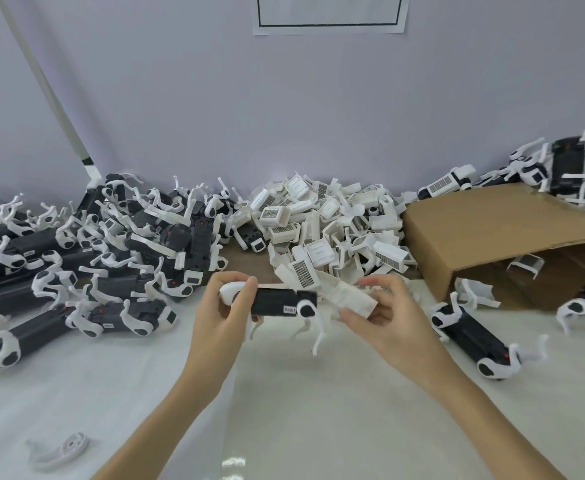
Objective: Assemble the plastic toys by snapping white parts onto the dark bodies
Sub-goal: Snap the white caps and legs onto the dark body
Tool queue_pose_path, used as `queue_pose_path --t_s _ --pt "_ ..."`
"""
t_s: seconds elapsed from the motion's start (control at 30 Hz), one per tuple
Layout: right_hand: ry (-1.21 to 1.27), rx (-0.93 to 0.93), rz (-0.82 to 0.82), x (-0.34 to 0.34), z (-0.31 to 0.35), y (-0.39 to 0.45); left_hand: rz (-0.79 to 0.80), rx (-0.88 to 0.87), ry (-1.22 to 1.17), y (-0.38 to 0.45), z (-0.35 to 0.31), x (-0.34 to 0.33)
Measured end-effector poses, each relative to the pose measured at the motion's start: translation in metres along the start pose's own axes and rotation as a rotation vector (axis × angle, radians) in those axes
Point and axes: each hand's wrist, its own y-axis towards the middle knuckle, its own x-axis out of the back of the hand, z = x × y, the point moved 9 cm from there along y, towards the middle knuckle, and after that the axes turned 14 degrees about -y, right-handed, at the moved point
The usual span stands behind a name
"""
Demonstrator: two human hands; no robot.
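Note:
My left hand (220,311) grips the left end of a dark toy body (274,301) with white legs hanging below it, held above the table in the middle of the view. My right hand (382,308) pinches a white plastic cover part (348,295) at the body's right end. The cover touches the body's right end; whether it is seated I cannot tell.
A heap of dark bodies with white legs (93,251) fills the left. A pile of white cover parts (329,223) lies behind my hands. A tipped cardboard box (485,233) sits at right, with more toys (474,341) near it. One loose white leg (62,452) lies front left.

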Motion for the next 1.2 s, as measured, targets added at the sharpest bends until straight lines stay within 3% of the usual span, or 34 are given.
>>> queue_pose_path --t_s 0.1,0.3,0.37,0.5,0.57,0.83,0.97,1.1,1.2 --pt "0.162 -0.02 0.023 0.002 0.0 0.001 0.152 -0.006 0.065 -0.005 0.001 -0.017" --pt "0.271 0.056 0.062 -0.001 0.013 -0.006 0.309 -0.045 0.17 -0.022 0.0 -0.041" --pt "0.186 0.121 0.026 0.001 0.025 -0.009 0.352 -0.06 0.196 -0.026 0.0 -0.045" --pt "-0.293 0.327 -0.121 0.0 0.042 -0.018 0.393 -0.083 0.223 -0.029 -0.001 -0.051" --pt "-0.416 0.348 -0.117 -0.01 0.04 -0.02 0.396 -0.102 0.253 -0.03 -0.003 -0.052" --pt "-0.245 0.365 0.051 -0.033 0.051 -0.035 0.445 -0.126 0.271 -0.036 -0.006 -0.06" --pt "-0.532 0.495 0.135 -0.048 0.058 -0.046 0.441 -0.133 0.272 -0.036 -0.007 -0.06" --pt "-0.77 0.514 0.06 -0.05 0.053 -0.038 0.423 -0.127 0.282 -0.036 -0.006 -0.06" --pt "-0.808 0.487 0.044 -0.052 0.05 -0.036 0.443 -0.161 0.312 -0.039 -0.007 -0.063"
